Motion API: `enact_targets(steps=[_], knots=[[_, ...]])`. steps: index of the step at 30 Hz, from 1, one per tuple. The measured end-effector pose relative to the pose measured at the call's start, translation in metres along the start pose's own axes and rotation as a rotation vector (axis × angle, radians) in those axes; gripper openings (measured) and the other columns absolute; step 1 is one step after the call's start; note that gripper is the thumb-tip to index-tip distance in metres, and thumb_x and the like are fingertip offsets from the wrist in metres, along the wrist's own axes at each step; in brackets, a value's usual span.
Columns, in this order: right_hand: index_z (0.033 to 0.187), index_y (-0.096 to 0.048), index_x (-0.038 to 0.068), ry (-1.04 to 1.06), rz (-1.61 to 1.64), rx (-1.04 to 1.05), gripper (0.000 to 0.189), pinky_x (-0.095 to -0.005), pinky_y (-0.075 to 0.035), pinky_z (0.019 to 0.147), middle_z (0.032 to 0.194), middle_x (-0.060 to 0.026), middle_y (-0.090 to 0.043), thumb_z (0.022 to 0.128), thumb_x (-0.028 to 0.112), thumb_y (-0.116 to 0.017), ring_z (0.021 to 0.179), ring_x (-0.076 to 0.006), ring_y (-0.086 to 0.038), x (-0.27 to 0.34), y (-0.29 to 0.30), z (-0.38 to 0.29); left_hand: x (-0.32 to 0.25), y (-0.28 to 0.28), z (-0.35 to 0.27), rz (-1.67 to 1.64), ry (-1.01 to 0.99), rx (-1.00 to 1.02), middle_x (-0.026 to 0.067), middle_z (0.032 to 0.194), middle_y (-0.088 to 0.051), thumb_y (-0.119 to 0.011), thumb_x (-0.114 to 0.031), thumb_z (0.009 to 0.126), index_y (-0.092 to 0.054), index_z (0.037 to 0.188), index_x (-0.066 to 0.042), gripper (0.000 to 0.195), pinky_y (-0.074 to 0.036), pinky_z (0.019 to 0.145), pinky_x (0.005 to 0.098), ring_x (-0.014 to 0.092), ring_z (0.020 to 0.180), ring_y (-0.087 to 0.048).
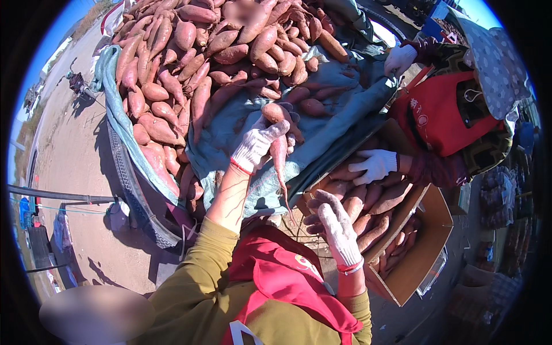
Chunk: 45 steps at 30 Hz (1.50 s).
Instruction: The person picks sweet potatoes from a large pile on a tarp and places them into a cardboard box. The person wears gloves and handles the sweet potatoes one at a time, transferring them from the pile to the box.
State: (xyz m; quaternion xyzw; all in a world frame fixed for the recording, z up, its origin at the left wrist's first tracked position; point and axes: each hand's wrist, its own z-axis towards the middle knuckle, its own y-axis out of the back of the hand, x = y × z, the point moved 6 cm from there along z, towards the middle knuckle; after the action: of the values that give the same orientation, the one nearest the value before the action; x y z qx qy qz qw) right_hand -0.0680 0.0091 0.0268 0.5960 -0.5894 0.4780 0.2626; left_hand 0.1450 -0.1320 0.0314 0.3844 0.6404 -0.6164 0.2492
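Note:
My left hand [255, 144], in a white knit glove, grips a slender sweet potato [279, 156] with a long trailing root. A rounder sweet potato [273, 113] shows at the same fingers; whether the two are joined is unclear. Below them spreads a blue-green woven sheet [241, 125], beside a large heap of sweet potatoes [189, 64]. My right hand [334, 224], gloved too, has its fingers apart and nothing visible in it. It hovers at the left side of a cardboard box [424, 250] with sweet potatoes [366, 211] around and inside it.
At the right a person in a red apron [444, 114] has one gloved hand [399, 60] at the sheet's edge and the other [375, 166] over the boxed sweet potatoes. A dark rim [138, 194] borders the heap. A parked two-wheeler [79, 86] stands on the ground at left.

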Motion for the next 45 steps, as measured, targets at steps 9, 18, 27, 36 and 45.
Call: enact_targets(steps=[9,18,27,36,45], knots=[[0.105,-0.064,0.002,-0.268,-0.049,0.441,0.038,-0.0231,-0.048,0.057,0.080,-0.0039,-0.069,0.107,0.039,-0.057,0.059,-0.0089,-0.059,-0.041,-0.048,-0.019,0.047,0.005,-0.106,0.169,-0.235,-0.182,0.0109,0.115,-0.066,-0.078,-0.008,0.088,-0.052,0.139,-0.008,0.057,-0.058,0.069,0.0347,0.022,0.082,-0.068],[0.090,-0.058,0.001,0.162,-0.773,0.265,0.037,-0.0410,-0.049,0.062,0.065,-0.0115,-0.062,0.104,0.035,-0.058,0.061,-0.0287,-0.064,-0.068,-0.033,-0.055,0.109,0.010,-0.164,-0.391,-0.087,-0.354,0.0122,0.110,-0.059,-0.070,-0.044,0.096,-0.042,0.145,-0.008,0.067,-0.053,0.067,0.0336,0.021,0.078,-0.060],[0.101,-0.069,0.001,-0.260,-0.567,0.580,0.037,-0.0245,-0.046,0.058,0.076,-0.0027,-0.066,0.102,0.037,-0.061,0.061,-0.0072,-0.056,-0.083,-0.021,-0.092,0.136,-0.001,-0.214,-0.446,0.026,-0.381,0.0086,0.095,-0.063,-0.070,-0.030,0.097,-0.055,0.117,-0.007,0.034,-0.052,0.058,0.0338,0.018,0.068,-0.060],[0.088,-0.063,0.003,-0.378,-0.441,0.347,0.033,-0.0226,-0.040,0.045,0.068,-0.0046,-0.062,0.103,0.032,-0.056,0.048,-0.0090,-0.052,-0.074,0.012,-0.067,0.250,0.166,-0.406,-0.537,0.289,-0.876,0.0127,0.067,-0.058,-0.065,-0.042,0.100,-0.056,0.092,-0.006,0.038,-0.050,0.059,0.0391,0.027,0.060,-0.058],[0.100,-0.065,0.002,-0.350,-0.517,0.372,0.030,-0.0225,-0.047,0.058,0.080,-0.0031,-0.066,0.105,0.030,-0.055,0.060,-0.0075,-0.056,-0.052,0.000,-0.046,0.190,0.365,-0.484,-0.417,0.408,-1.349,0.0124,0.105,-0.059,-0.065,-0.050,0.097,-0.059,0.119,-0.010,0.046,-0.057,0.070,0.0479,0.030,0.086,-0.062]])
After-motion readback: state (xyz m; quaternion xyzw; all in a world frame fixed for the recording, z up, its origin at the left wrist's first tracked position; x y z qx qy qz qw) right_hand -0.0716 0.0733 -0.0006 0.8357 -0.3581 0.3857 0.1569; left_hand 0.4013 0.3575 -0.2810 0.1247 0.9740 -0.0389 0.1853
